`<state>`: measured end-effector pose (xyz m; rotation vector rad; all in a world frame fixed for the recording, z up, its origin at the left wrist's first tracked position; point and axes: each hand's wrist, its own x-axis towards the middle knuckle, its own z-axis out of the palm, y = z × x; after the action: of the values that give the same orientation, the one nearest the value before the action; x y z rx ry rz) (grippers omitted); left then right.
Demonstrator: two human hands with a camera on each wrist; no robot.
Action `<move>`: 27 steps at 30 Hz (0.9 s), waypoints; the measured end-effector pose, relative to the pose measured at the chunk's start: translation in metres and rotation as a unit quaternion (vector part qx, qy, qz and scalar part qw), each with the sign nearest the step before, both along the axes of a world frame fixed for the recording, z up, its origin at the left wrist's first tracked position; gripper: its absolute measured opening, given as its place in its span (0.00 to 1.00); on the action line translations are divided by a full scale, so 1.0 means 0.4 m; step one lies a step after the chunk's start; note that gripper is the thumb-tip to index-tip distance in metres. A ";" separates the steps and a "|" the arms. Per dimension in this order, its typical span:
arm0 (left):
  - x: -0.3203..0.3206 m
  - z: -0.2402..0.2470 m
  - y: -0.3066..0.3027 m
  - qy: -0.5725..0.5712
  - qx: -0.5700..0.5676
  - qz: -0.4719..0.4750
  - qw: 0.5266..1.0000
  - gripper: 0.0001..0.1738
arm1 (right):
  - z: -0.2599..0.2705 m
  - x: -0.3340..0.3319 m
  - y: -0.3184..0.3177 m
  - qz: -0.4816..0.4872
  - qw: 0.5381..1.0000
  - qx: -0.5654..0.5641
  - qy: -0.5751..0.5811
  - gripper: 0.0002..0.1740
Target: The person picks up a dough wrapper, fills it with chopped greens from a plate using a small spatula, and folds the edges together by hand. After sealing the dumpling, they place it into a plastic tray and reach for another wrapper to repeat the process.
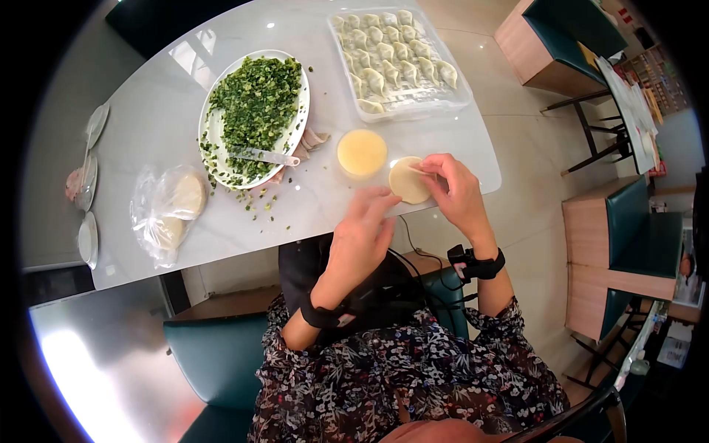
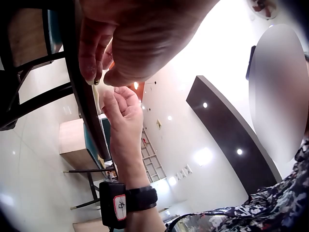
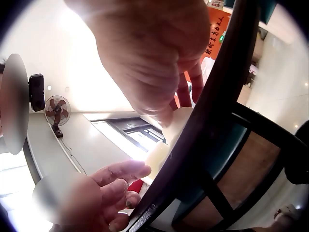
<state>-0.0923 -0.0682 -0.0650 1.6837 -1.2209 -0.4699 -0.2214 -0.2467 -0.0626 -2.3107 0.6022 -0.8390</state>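
Observation:
A round pale dumpling wrapper (image 1: 408,181) is held over the white table's near edge. My right hand (image 1: 437,174) pinches its upper right rim between thumb and fingers. My left hand (image 1: 375,202) reaches in from the left with relaxed fingers; its fingertips are at the wrapper's lower left edge. The right wrist view, from below, shows the wrapper (image 3: 166,139) between the right palm above and the left hand's fingertips (image 3: 120,180) below. The left wrist view shows the right hand (image 2: 121,107) curled at the table edge and a green speck on a left fingertip (image 2: 96,81).
A small bowl of yellow liquid (image 1: 362,153) stands just beyond the wrapper. Farther back stand a clear tray (image 1: 413,112) of folded dumplings and an oval plate (image 1: 210,142) of chopped greens with a utensil (image 1: 266,156). A bag of wrappers (image 1: 170,210) lies left.

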 end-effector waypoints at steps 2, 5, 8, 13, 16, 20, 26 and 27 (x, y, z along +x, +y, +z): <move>-0.001 0.004 0.000 -0.005 0.000 0.007 1.000 0.19 | -0.006 -0.007 0.000 0.011 1.000 -0.008 -0.002 0.08; -0.002 -0.010 -0.005 -0.023 -0.035 0.015 0.999 0.18 | -0.026 -0.030 -0.014 0.034 0.998 -0.051 -0.006 0.10; -0.001 -0.002 -0.004 -0.014 -0.030 0.004 0.999 0.16 | -0.016 -0.037 -0.011 0.060 0.997 0.045 -0.019 0.10; 0.014 0.014 0.013 0.030 -0.052 0.008 0.998 0.16 | 0.047 -0.033 0.012 0.024 0.994 0.084 -0.067 0.05; 0.027 0.002 0.047 0.067 -0.061 0.035 0.995 0.15 | 0.109 -0.007 0.037 0.065 0.995 0.012 -0.078 0.05; 0.055 -0.001 0.083 0.114 -0.098 0.091 0.985 0.14 | 0.135 0.084 0.058 0.079 0.990 0.056 -0.106 0.05; 0.086 0.012 0.126 0.093 -0.109 0.119 0.983 0.14 | 0.082 0.214 0.048 -0.031 0.991 -0.128 0.026 0.15; 0.091 0.012 0.133 0.079 -0.106 0.126 0.983 0.15 | 0.081 0.207 0.047 -0.028 0.991 -0.131 0.026 0.15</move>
<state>-0.0561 -0.0151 -0.0602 1.5585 -0.8951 -0.3011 -0.1388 -0.2278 -0.0302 -2.5700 0.6135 -0.9352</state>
